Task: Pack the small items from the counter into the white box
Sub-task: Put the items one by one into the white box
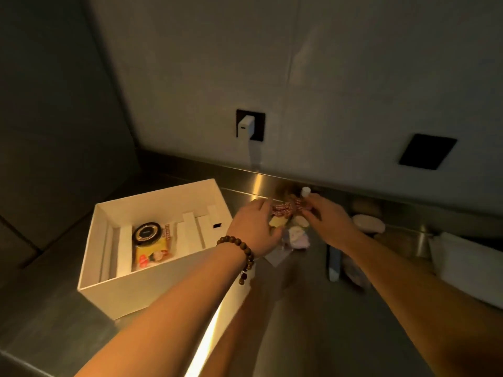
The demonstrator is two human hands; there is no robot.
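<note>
Stainless steel surface, dimly lit, carries an open white cardboard box left of the left hand, already holding a round black tin and a yellow snack packet. Both hands reach into a cluster of small items between them. The left hand's fingers curl over red-and-white wrapped sweets; the right hand pinches near a small white-capped bottle, though its exact hold is unclear. Gathering the loose sweets together before lifting should prevent spills.
</note>
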